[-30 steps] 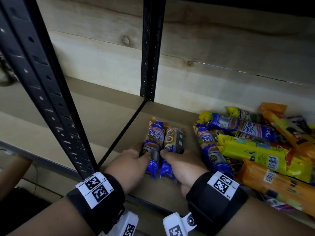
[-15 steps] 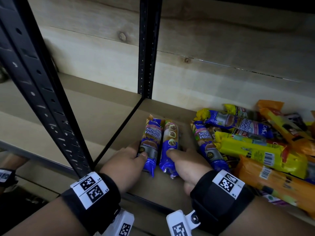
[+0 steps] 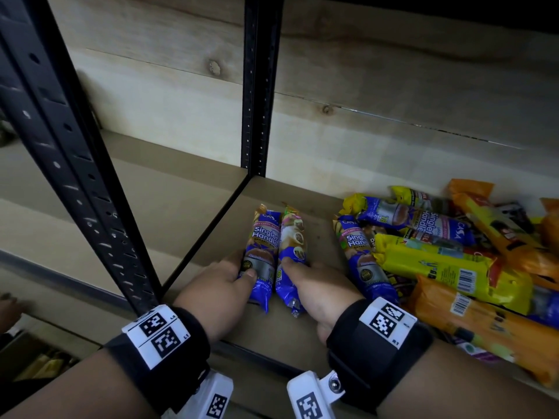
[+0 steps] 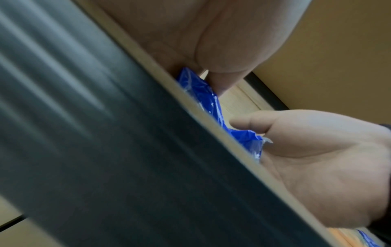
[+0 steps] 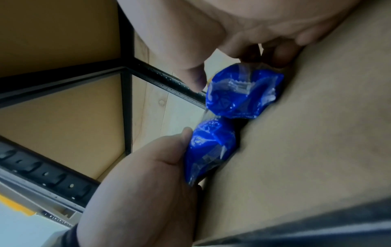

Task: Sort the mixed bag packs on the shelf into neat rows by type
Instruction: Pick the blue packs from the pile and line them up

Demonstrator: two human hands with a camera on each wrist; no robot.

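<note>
Blue bag packs lie as a pair side by side on the brown shelf board point(image 3: 302, 325), touching along their length: the left pack point(image 3: 262, 252) is gripped by the left hand point(image 3: 216, 293), thumb on its glossy wrapper, and the right pack point(image 3: 292, 249) by the right hand point(image 3: 323, 290), fingers curled round it. Beyond the right hand's knuckles a loose heap point(image 3: 447, 252) of crinkly blue, yellow and orange tube-shaped packs crowds the board. Outside the left hand's fingers stands a perforated black metal post point(image 3: 75, 176).
</note>
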